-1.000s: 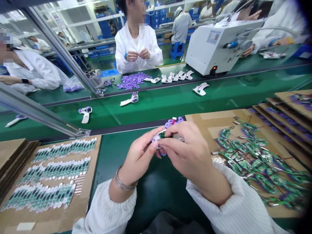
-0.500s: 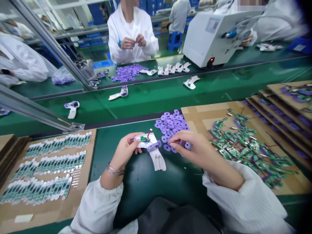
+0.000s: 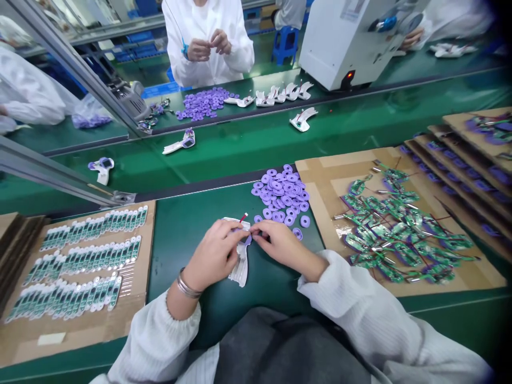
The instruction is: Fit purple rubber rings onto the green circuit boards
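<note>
**A:** Quick one, how's that white plastic housing [image 3: 240, 272] lying on the green workbench [image 3: 180, 240]?

**B:** Lengthwise, pointing pretty much at the person. The narrow tail aims at the bench's near edge, and the wider end sits away from them, with a red wire [image 3: 243, 217] poking out past the fingers.

**A:** And the hands?

**B:** Both are right on it, close together. The left hand [image 3: 214, 255] is the nearer one, curled across the wide end and clearly holding it. The right hand [image 3: 280, 246] comes in from the right side with its fingertips pinched narrow at the housing's far end. Can't tell if they've got the housing itself or some small bit on it.

**A:** Where on the bench is that?

**B:** About mid-bench, between the left cardboard sheet [image 3: 80, 335] and the right cardboard sheet [image 3: 324, 224] with the green circuit boards [image 3: 400, 229]. It's just below the pile of purple washers [image 3: 280, 194].
</note>
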The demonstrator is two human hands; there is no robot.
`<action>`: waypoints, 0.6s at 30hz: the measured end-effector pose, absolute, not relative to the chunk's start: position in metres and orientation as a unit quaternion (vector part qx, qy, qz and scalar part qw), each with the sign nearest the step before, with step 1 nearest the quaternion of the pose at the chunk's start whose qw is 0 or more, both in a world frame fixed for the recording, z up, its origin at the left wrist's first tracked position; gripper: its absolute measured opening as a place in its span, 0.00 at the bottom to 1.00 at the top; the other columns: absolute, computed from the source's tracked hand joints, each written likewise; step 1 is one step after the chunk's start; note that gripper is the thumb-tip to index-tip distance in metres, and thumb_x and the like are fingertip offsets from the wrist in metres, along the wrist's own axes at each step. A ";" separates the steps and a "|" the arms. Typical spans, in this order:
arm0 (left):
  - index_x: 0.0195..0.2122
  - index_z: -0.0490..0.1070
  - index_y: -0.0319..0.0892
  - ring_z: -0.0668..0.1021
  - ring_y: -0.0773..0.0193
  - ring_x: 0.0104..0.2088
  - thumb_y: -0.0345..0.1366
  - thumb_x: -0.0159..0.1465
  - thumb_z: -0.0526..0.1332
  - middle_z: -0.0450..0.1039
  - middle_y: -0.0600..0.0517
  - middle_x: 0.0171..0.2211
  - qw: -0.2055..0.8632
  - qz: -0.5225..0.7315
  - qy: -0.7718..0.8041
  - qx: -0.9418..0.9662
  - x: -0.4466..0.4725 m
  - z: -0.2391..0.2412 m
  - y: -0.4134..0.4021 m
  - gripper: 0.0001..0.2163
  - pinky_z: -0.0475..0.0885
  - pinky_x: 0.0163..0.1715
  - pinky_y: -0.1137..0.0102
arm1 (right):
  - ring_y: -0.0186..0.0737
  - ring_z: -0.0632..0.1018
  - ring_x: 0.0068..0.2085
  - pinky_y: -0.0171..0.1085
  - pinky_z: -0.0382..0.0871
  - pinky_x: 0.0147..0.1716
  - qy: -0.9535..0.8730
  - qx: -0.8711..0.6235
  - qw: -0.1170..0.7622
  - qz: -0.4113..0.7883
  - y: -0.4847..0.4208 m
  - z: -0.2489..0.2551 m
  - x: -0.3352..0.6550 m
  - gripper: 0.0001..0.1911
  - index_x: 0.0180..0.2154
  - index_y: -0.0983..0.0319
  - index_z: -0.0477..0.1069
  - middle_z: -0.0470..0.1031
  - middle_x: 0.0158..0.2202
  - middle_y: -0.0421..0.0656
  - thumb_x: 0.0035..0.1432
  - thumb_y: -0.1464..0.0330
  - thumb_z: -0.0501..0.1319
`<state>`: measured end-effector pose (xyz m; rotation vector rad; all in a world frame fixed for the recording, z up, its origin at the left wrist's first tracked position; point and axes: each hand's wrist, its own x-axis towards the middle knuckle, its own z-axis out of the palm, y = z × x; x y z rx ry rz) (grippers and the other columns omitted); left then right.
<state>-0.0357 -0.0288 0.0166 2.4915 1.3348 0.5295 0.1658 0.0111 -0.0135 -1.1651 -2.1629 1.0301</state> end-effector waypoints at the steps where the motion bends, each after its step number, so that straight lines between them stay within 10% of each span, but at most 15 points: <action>1: 0.51 0.70 0.44 0.70 0.55 0.51 0.20 0.59 0.52 0.70 0.45 0.50 0.132 0.166 0.446 0.869 -0.035 0.016 -0.029 0.21 0.68 0.53 0.57 | 0.34 0.75 0.33 0.36 0.68 0.36 -0.780 -0.429 0.253 0.379 0.014 -0.014 0.164 0.13 0.45 0.63 0.74 0.76 0.38 0.44 0.61 0.76 0.56; 4: 0.52 0.69 0.43 0.70 0.54 0.50 0.22 0.62 0.53 0.69 0.44 0.49 0.112 0.132 0.447 0.877 -0.031 0.015 -0.025 0.19 0.69 0.52 0.56 | 0.34 0.75 0.33 0.37 0.70 0.38 -0.743 -0.431 0.297 0.416 0.026 -0.016 0.154 0.19 0.52 0.64 0.71 0.76 0.41 0.46 0.60 0.77 0.54; 10: 0.45 0.70 0.41 0.71 0.54 0.46 0.26 0.62 0.58 0.69 0.44 0.46 0.091 0.057 0.476 0.873 -0.024 0.019 -0.022 0.10 0.72 0.47 0.58 | 0.33 0.76 0.28 0.33 0.71 0.31 -0.696 -0.410 0.298 0.507 0.044 -0.018 0.142 0.08 0.34 0.65 0.76 0.77 0.30 0.42 0.59 0.74 0.57; 18: 0.50 0.68 0.41 0.73 0.53 0.47 0.36 0.64 0.59 0.73 0.44 0.45 0.150 0.136 0.453 0.868 -0.034 0.026 -0.018 0.13 0.70 0.49 0.57 | 0.37 0.78 0.41 0.37 0.74 0.40 -0.676 -0.400 0.370 0.496 0.034 -0.019 0.144 0.16 0.49 0.64 0.70 0.77 0.43 0.48 0.60 0.74 0.55</action>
